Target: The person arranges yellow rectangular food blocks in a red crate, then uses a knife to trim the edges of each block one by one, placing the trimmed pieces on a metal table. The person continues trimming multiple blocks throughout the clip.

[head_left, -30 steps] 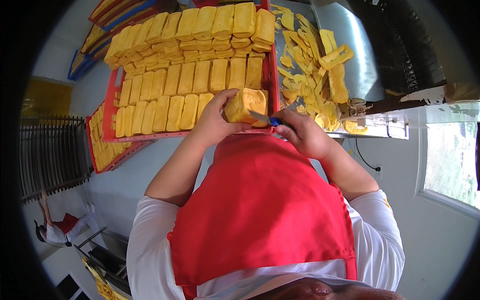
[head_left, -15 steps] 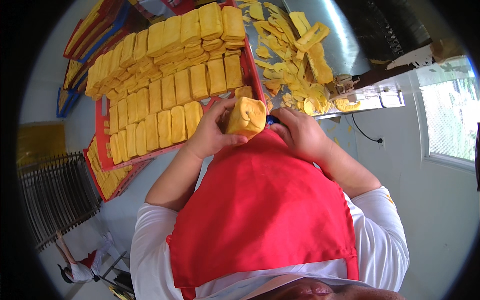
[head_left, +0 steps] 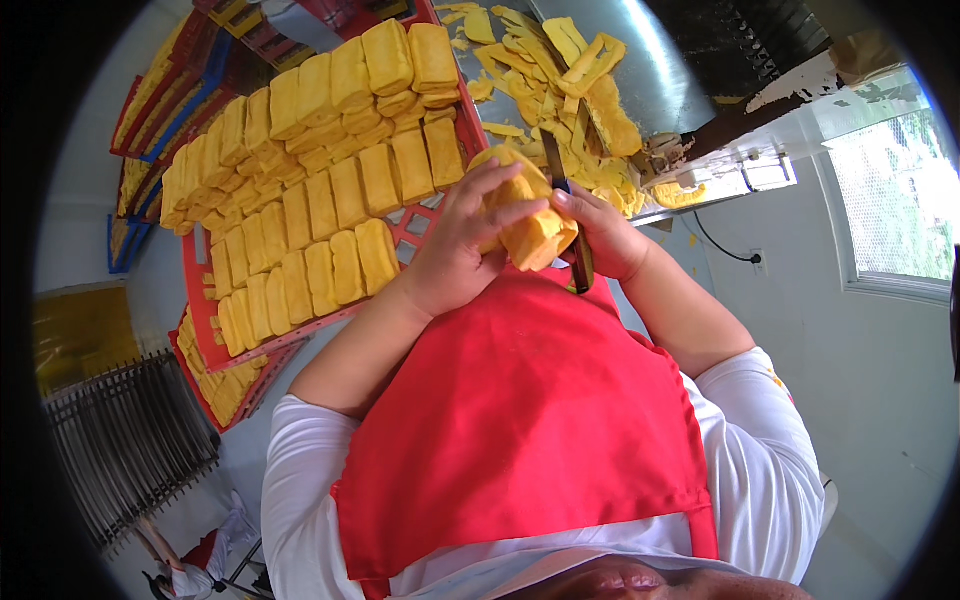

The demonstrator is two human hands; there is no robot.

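Above my red apron, my left hand grips a yellow loaf-like block, its fingers spread over the top and side. The block tilts, its lower end pointing toward me. My right hand is closed around a long dark knife with a bit of blue on it. The knife stands nearly lengthwise along the block's right side. My right fingers and the block hide its middle part, so I cannot tell whether the edge touches.
At the left, a red crate carries rows of similar yellow blocks. Yellow peelings lie heaped on the metal table ahead. More stacked crates stand far left, near a dark rack and another person.
My left hand has turned the block and shifted its fingers over the top. The right hand has brought the knife upright beside it. The view has shifted slightly.
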